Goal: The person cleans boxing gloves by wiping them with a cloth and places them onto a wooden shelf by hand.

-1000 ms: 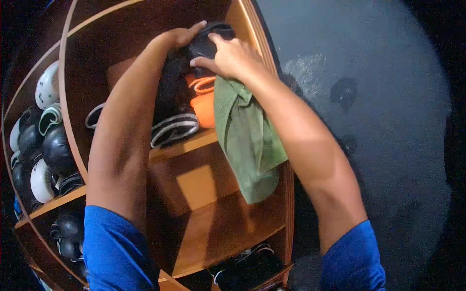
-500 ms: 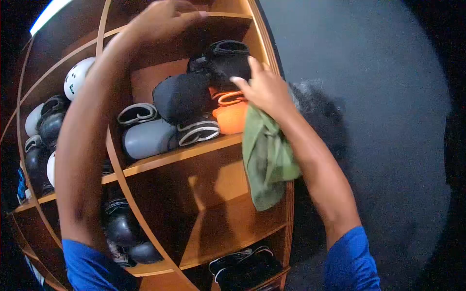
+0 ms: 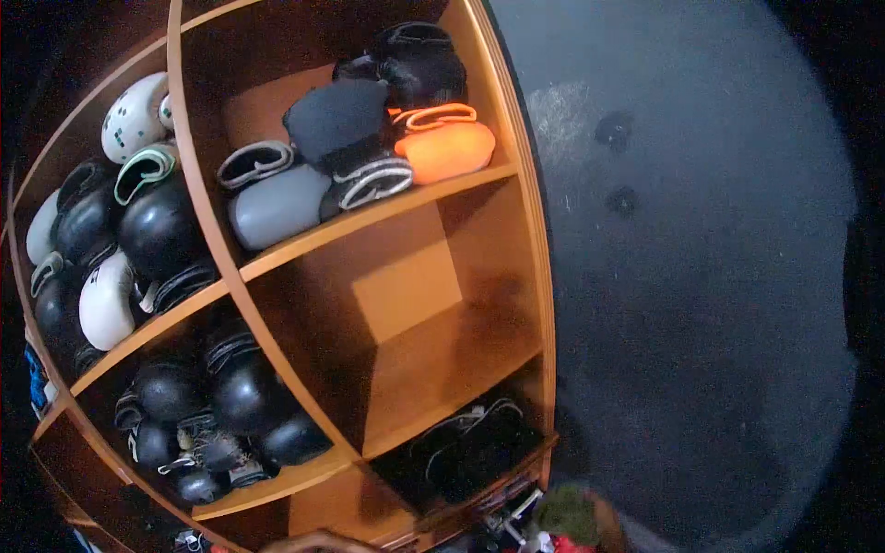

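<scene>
Both hands down at the very bottom of the view: the left hand (image 3: 318, 543) is cut off by the edge, so how open it is and what it may hold, can't tell; the right hand (image 3: 610, 523) has hold of a green cloth (image 3: 567, 514), fingers hidden, so how tightly they curl can't be told either.

Biggest thing here, the wooden shelf unit (image 3: 369, 225), tilted in view, with a dark grey surface (image 3: 701, 304) along its right. Upper right compartment: a grey glove (image 3: 279, 207) low at the left, grey-rimmed cuff on top, and an orange glove (image 3: 449, 155) at the right end, lying crosswise, its long axis rising slightly rightward, looped cuff uppermost.

Smallest, that cloth: bunched just below the unit's lower right corner, too crumpled to read a long axis or direction.
</scene>
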Demonstrator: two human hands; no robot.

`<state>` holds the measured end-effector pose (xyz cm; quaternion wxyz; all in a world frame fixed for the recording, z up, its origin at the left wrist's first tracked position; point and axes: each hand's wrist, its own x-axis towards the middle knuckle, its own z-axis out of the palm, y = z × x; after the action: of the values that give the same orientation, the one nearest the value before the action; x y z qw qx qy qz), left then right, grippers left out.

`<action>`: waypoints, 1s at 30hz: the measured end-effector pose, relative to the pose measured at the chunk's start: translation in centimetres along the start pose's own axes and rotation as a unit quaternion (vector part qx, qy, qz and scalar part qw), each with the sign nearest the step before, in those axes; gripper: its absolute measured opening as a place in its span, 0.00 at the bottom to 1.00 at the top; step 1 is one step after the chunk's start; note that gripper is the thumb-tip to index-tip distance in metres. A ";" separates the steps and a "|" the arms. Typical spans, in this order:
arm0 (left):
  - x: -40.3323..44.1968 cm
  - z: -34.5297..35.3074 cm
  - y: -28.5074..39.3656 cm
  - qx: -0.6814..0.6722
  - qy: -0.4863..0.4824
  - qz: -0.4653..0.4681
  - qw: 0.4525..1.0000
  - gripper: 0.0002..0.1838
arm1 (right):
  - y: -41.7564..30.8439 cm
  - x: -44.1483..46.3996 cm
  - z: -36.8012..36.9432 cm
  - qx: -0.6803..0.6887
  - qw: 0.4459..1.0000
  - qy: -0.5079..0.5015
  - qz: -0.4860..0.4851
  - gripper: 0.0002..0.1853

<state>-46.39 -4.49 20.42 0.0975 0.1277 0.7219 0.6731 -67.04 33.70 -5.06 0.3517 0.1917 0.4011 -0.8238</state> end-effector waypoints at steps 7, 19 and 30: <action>-3.9 -1.2 -18.8 -0.051 0.198 -0.167 0.965 0.19 | 16.4 0.3 -3.1 -0.102 0.991 0.091 0.003 0.21; -16.6 -2.7 -38.1 -0.055 0.186 -0.360 0.912 0.14 | 32.9 -4.0 -12.7 -0.495 0.843 0.208 -0.031 0.13; -42.0 5.7 -53.2 -0.128 0.151 -0.545 0.815 0.10 | 52.2 -17.9 -32.2 -0.739 0.646 0.190 -0.027 0.07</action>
<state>-7.58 -15.66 -34.37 0.3540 -0.4033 0.5862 0.6070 -15.50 44.47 -41.27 0.2701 0.0096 0.9397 -0.2095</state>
